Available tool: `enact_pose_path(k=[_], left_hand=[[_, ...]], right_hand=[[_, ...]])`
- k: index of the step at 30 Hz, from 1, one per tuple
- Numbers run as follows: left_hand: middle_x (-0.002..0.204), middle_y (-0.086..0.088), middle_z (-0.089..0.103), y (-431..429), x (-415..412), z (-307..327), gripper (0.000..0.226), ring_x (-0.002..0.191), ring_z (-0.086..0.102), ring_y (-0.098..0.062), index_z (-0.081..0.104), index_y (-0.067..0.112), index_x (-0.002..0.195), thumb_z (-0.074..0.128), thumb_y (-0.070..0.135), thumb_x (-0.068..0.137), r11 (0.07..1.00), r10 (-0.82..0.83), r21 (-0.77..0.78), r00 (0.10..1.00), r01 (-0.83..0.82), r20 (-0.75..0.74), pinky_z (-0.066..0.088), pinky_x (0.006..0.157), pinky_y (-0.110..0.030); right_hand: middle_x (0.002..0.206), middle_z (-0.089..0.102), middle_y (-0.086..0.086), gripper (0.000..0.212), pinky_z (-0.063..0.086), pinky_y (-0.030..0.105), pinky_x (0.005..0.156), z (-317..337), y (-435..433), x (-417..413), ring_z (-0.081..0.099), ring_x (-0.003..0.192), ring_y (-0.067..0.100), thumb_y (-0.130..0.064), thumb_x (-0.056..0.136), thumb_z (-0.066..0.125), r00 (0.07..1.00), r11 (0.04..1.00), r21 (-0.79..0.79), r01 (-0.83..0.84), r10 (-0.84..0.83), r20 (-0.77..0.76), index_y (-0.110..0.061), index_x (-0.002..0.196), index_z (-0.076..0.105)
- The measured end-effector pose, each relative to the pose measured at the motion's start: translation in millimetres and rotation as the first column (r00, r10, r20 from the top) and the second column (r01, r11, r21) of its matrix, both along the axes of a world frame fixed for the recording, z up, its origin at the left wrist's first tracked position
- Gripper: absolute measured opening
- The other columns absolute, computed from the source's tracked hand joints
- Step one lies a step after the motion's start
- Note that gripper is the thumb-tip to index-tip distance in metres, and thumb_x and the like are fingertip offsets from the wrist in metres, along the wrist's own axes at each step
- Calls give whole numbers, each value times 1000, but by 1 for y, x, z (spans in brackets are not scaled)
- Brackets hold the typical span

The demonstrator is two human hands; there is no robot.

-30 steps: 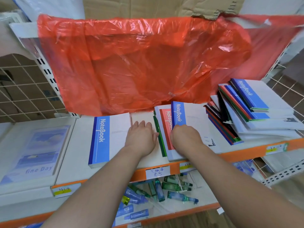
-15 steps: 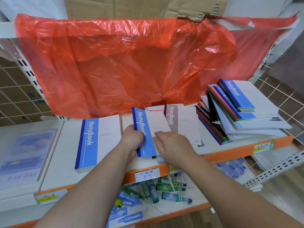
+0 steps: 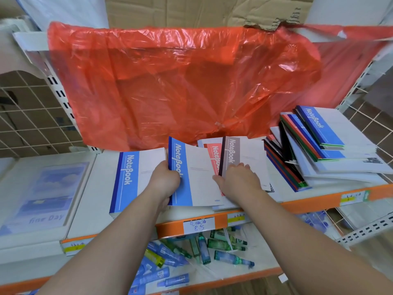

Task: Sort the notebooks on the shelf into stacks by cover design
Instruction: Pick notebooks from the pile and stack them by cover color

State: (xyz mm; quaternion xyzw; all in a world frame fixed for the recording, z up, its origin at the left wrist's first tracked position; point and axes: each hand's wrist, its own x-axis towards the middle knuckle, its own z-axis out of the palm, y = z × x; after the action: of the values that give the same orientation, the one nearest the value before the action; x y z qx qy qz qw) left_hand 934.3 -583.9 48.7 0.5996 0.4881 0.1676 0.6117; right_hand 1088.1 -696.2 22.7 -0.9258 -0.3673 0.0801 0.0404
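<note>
Hidden: red notebook (image 3: 215,155) is lying mostly covered under the grey notebook (image 3: 246,154)
Writing: covers are reading "NoteBook"
Left hand (image 3: 164,182): is gripping the blue notebook (image 3: 191,177) near the shelf (image 3: 308,204) front edge
Right hand (image 3: 239,183): is lying on the grey notebook, grasp unclear

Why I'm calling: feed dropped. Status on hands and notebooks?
Left hand grips blue-striped white notebook. Right hand pinches grey-striped white notebook. Blue-striped stack alongside, unobstructed.
</note>
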Motion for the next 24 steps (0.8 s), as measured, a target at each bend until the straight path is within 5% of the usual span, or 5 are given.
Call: enact_pose_path(k=[7, 11, 16, 20, 24], left_hand=[[108, -4, 69, -1, -7, 3, 33, 96, 67, -30, 58, 17, 109, 38, -1, 90, 1000, 6, 1, 1000, -6, -14, 58, 82, -52], [106, -4, 69, -4, -8, 4, 32, 95, 67, -31, 58, 18, 106, 38, -1, 91, 1000, 10, -30, 1000, -10, 2, 58, 80, -53], [105, -6, 71, -8, -4, 0, 30, 93, 69, -31, 59, 16, 110, 39, 1, 94, 995, 45, -97, 995, -36, 86, 59, 77, -51], [101, -8, 74, -13, 2, -2, 19, 89, 72, -25, 63, 15, 109, 46, 20, 103, 980, 129, -176, 965, -89, 230, 58, 68, -34], [94, -7, 75, -12, -3, -8, 28, 87, 72, -29, 65, 18, 98, 45, -2, 94, 991, 106, -101, 984, -92, 144, 60, 76, -42]], right_hand=[[120, 59, 14, 31, 45, 36, 83, 9, 7, -13, 54, 106, 32, -20, 95, 45, 1000, 998, -55, -9, 9, -7, -7, 122, 54], [123, 60, 16, 35, 51, 39, 85, 28, 2, -30, 60, 109, 34, 3, 91, 46, 987, 986, -104, -131, 139, 75, -1, 125, 52], [117, 61, 21, 40, 48, 42, 79, 55, -1, -67, 62, 104, 40, 8, 88, 44, 951, 955, -71, -286, 293, 104, 5, 128, 44], [107, 62, 18, 33, 35, 34, 64, 57, -4, -102, 62, 94, 36, 4, 88, 46, 865, 866, 1, -500, 499, 59, 0, 121, 46], [101, 63, 14, 22, 32, 31, 61, 45, -3, -91, 59, 87, 32, -9, 93, 45, 881, 875, 102, -473, 474, 18, -7, 114, 52]])
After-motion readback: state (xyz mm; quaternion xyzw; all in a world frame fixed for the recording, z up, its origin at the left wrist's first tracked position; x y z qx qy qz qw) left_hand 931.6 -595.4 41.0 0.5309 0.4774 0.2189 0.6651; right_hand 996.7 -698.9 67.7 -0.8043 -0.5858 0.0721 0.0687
